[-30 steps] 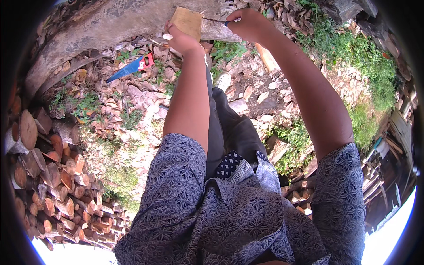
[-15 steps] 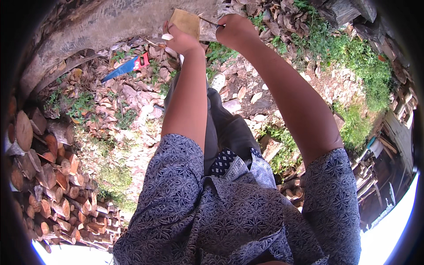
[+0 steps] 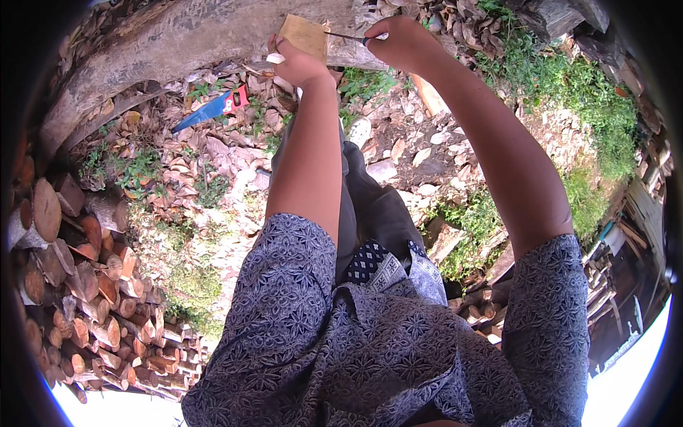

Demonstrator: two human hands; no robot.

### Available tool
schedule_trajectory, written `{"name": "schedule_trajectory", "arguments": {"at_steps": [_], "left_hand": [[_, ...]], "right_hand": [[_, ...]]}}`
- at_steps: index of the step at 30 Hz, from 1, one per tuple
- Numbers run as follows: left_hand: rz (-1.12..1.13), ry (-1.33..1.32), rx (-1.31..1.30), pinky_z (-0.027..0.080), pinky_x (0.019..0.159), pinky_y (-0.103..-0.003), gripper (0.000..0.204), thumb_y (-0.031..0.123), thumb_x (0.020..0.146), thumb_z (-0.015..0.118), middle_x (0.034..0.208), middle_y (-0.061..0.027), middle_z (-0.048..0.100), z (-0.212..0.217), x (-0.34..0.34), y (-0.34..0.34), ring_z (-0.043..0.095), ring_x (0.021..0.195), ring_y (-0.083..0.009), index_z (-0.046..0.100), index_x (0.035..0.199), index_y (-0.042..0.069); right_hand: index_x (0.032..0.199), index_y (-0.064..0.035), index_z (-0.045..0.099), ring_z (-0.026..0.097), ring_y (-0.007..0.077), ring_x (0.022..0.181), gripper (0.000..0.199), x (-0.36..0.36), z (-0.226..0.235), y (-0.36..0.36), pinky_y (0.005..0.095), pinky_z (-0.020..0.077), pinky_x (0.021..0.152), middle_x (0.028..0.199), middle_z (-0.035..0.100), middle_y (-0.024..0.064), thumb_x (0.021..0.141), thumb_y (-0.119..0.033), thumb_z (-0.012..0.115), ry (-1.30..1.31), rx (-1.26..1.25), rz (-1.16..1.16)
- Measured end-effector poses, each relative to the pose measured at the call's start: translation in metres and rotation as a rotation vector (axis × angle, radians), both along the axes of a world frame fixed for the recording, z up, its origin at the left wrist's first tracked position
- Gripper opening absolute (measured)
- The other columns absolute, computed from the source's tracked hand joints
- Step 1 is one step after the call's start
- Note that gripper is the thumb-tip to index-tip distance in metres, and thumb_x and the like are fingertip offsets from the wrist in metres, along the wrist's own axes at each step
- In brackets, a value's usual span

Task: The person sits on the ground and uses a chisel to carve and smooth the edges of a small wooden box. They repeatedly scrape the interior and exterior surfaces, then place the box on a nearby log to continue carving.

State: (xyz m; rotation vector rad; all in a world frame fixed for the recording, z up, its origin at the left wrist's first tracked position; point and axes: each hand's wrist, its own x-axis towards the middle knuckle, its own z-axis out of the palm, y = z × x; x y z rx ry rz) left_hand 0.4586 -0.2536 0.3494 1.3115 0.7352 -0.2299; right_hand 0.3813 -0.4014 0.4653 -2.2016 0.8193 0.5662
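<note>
Smooth pale wooden block [image 3: 304,35], rough-barked log [image 3: 178,43], thin metal blade [image 3: 345,35]

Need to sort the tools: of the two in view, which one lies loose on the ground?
The blue-bladed hand saw with the red handle, lying on dry leaves. The other, a thin dark tool, is gripped in the right hand against the wooden block.

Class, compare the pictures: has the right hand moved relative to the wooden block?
Yes. The right hand with its thin tool has drawn closer to the wooden block, leftward.
</note>
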Motion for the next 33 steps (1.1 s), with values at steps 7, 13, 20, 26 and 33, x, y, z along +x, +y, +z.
{"name": "schedule_trajectory", "arguments": {"at_steps": [7, 13, 20, 26, 33], "left_hand": [[0.014, 0.03, 0.063, 0.051, 0.089, -0.044, 0.046, 0.031, 0.095, 0.053, 0.124, -0.0161, 0.062, 0.0, 0.0, -0.003, 0.062, 0.109, -0.0303, 0.056, 0.132, 0.003], [0.008, 0.015, 0.046, 0.051, 0.09, -0.043, 0.045, 0.028, 0.096, 0.053, 0.124, -0.0168, 0.062, 0.008, 0.0, -0.008, 0.062, 0.108, -0.0295, 0.056, 0.133, 0.002], [0.03, -0.047, 0.09, 0.054, 0.088, -0.045, 0.071, 0.046, 0.088, 0.059, 0.124, -0.0245, 0.061, 0.0, -0.001, -0.006, 0.066, 0.104, -0.0336, 0.046, 0.13, -0.01], [0.006, 0.004, 0.02, 0.051, 0.09, -0.043, 0.044, 0.03, 0.097, 0.051, 0.125, -0.0172, 0.062, 0.014, -0.001, -0.006, 0.063, 0.108, -0.0302, 0.055, 0.133, 0.005], [-0.002, -0.023, 0.026, 0.05, 0.09, -0.042, 0.045, 0.031, 0.097, 0.052, 0.124, -0.0168, 0.063, -0.004, -0.001, -0.002, 0.063, 0.107, -0.0287, 0.056, 0.133, 0.004]], "right_hand": [[0.116, -0.0112, 0.074, 0.074, 0.0262, 0.082, 0.036, 0.02, -0.003, 0.007, 0.0377, 0.0584, 0.082, 0.092, 0.076, 0.0137, 0.085, -0.028, 0.066, 0.092, -0.031, 0.019], [0.118, -0.0138, 0.074, 0.074, 0.0261, 0.081, 0.038, 0.033, -0.027, 0.029, 0.0365, 0.0587, 0.083, 0.092, 0.076, 0.0117, 0.085, -0.031, 0.066, 0.139, -0.218, -0.018], [0.115, -0.0133, 0.076, 0.074, 0.0241, 0.073, 0.036, 0.014, 0.006, 0.0, 0.0372, 0.0579, 0.074, 0.083, 0.074, 0.0159, 0.086, -0.034, 0.07, 0.072, 0.029, -0.033], [0.111, -0.0077, 0.075, 0.071, 0.0349, 0.098, 0.03, 0.036, 0.011, -0.005, 0.0423, 0.0573, 0.087, 0.104, 0.073, 0.0213, 0.086, -0.017, 0.061, 0.166, 0.013, 0.154], [0.109, -0.0125, 0.077, 0.07, 0.0346, 0.102, 0.03, 0.035, -0.004, -0.005, 0.041, 0.056, 0.092, 0.109, 0.073, 0.0192, 0.088, -0.021, 0.058, 0.152, -0.105, 0.252]]}}
